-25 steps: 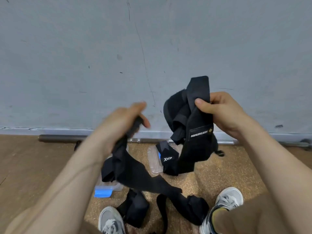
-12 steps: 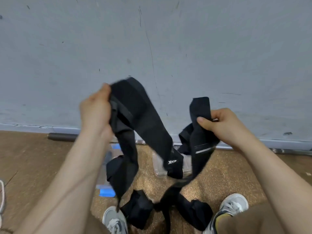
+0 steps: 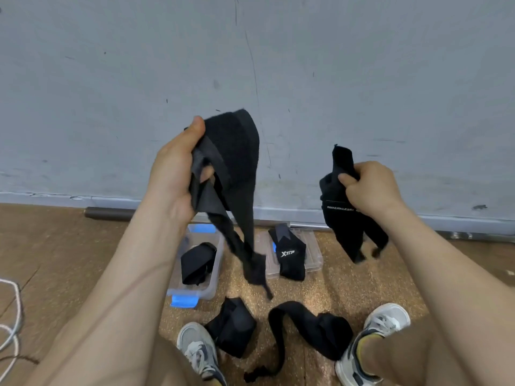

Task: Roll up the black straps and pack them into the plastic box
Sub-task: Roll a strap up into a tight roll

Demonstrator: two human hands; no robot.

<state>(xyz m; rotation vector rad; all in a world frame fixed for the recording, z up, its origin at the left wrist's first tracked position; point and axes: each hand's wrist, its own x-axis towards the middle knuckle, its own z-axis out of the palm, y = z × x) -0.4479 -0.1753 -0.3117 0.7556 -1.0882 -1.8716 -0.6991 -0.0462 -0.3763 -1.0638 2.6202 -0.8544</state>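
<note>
Hanging from the left hand (image 3: 175,174), a wide black strap (image 3: 237,151) is raised in front of the wall (image 3: 111,93). Its narrow tail drops towards the floor (image 3: 55,246) and ends in a motion-blurred tip. The fingers of that hand are curled round the strap's upper folds, with the thumb pressed on top.

The right hand (image 3: 370,190) clenches a second black strap (image 3: 345,221) with small white lettering. Its thumb pinches the bunched top and both ends dangle below the fist. The two held straps are well apart.

Below, on the floor, the plastic box (image 3: 214,285) with blue latches stands open, and one rolled strap (image 3: 198,263) lies inside it. Just right of it sits a clear plastic piece (image 3: 315,257); whether it is a lid or a tray I cannot tell. A strap with a white logo (image 3: 289,254) lies across it.

Nearer the person, a folded strap (image 3: 231,330) rests beside the left shoe (image 3: 198,346). A long strap (image 3: 306,324), partly unrolled, curves over to the right shoe (image 3: 381,324).

A dark pipe (image 3: 111,213) runs along the foot of the wall, and a white cord (image 3: 11,302) loops in at the left edge.
</note>
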